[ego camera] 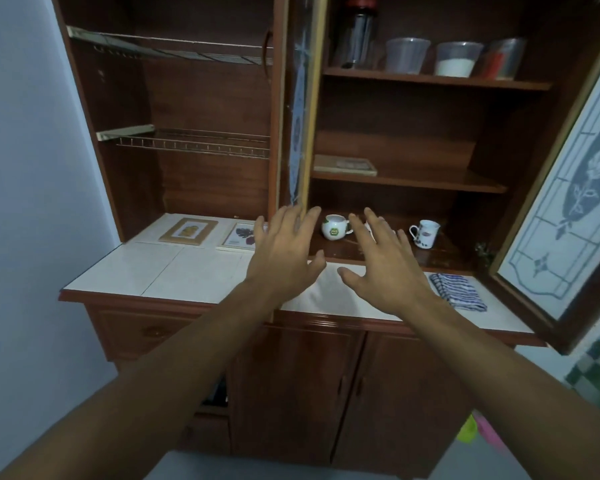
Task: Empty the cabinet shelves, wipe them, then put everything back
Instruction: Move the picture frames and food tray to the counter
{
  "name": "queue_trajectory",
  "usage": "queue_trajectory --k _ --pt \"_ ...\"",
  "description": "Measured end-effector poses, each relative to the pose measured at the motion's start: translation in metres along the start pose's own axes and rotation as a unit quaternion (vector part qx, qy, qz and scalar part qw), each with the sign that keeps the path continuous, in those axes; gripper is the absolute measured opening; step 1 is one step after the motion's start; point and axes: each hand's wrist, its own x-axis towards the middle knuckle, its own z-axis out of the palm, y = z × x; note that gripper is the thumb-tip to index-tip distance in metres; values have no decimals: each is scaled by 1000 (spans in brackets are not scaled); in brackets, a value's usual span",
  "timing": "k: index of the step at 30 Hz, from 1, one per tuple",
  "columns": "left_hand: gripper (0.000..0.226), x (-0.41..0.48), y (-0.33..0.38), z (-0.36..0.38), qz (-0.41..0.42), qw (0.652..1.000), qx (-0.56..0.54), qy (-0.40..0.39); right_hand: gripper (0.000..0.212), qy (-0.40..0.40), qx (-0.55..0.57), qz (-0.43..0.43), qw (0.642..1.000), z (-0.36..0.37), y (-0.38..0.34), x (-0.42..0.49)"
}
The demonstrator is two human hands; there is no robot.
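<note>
Head view, nearest first: both your forearms reach forward and slightly inward. Your left hand [284, 251] and right hand [385, 268] hover palm-down with fingers spread and straight, holding nothing. They hang over the front of the white tiled surface [174, 268], fingertips aimed at the open right-hand cabinet.

By your right wrist, the striped cloth [458, 292] lies folded on the surface, ready for wiping.

Just past your fingertips, the lowest shelf [440, 256] carries a round mug [335, 227] between your two hands and a tall mug [426, 233] to the right. Your right hand may hide something else there.

Higher and further back, a flat board [345, 165] lies on the middle shelf. The top shelf holds a dark bottle [357, 36] and clear plastic tubs [456, 58].

Nothing looks unloaded yet, so you seem to be at the start of emptying. The next move calls for closing each hand round a mug and setting both down on bare tile, away from the cloth.
</note>
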Motion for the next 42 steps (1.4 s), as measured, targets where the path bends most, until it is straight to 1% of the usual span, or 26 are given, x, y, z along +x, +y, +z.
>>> queue_trajectory --k 5,7,14,17,23,32,35,42 --pt "67 23 30 19 25 999 10 -18 85 10 -5 16 1000 -6 41 9" --pt "68 33 34 30 28 999 9 -35 86 11 0 27 1000 -5 52 17" --pt "69 64 38 62 27 998 -4 -52 86 15 -12 50 999 0 79 41" --pt "68 79 37 73 32 999 -8 -43 86 26 -8 56 998 4 88 55" --pt "67 112 38 108 22 999 -1 -26 85 19 -18 66 998 13 115 90" --pt "69 171 34 175 -25 999 12 -39 86 17 3 49 999 34 177 163" --pt "68 191 32 188 -49 998 10 -37 86 10 7 30 999 38 193 186" --pt "66 237 23 213 -97 995 -10 -24 72 12 38 0 999 53 217 236"
